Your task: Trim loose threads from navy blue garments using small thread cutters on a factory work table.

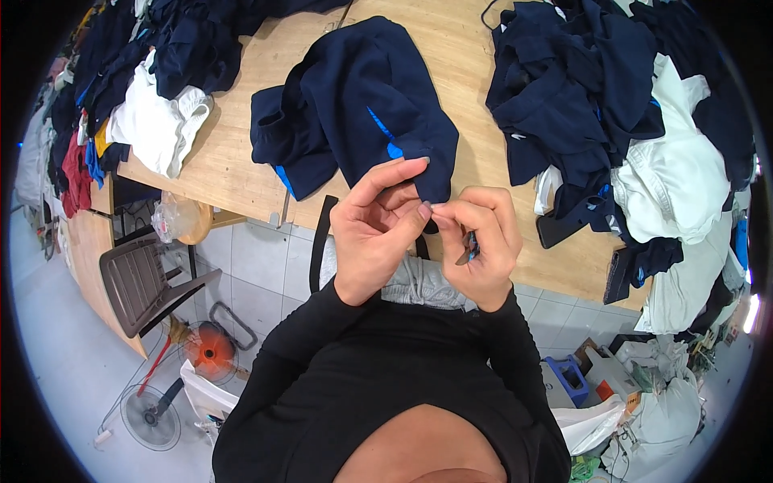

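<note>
A navy garment with bright blue insets lies on the wooden table in front of me, its near corner drawn toward my body. My left hand is closed on that corner, the thumb pressing its edge and the index finger stretched over the cloth. Right beside it, the thumb and index finger of my right hand pinch at the same edge; whether a thread lies between them is too small to see. Tucked in the curled fingers of my right hand is a pair of small snips, mostly hidden, with a dark metal tip showing.
Piles of navy garments and white garments cover the table's right side. More navy clothes and a white garment lie at left. Below stand a brown chair, an orange-centred fan and a blue plastic item.
</note>
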Demonstrator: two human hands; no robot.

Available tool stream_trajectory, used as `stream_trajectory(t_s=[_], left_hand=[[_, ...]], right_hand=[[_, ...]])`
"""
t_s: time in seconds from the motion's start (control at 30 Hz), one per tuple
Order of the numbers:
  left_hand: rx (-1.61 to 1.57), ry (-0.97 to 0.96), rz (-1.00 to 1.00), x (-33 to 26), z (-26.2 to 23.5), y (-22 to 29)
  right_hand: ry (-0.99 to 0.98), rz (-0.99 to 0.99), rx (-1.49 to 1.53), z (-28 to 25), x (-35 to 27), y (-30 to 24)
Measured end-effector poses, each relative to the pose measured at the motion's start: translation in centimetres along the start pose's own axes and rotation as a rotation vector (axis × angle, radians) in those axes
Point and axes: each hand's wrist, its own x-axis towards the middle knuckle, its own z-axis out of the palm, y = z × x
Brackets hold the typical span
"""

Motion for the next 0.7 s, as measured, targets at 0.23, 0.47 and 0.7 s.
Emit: stream_trajectory(t_s=[0.23,0.47,0.7], left_hand=[[0.066,0.025,0.165,0.0,-1.1,-1.2],[0.316,-0.016,0.321,-0.1,-2.1,-1.8],[0.132,0.028,0.291,-0.1,-1.3,-1.6]], right_hand=[[-0.01,-0.025,0.022,0.4,-1.2,-1.8],[-0.082,-0.083,0.101,-0.4,-1.5,-1.6],[0.03,0.383,0.611,-1.4,-3.1,1.0]])
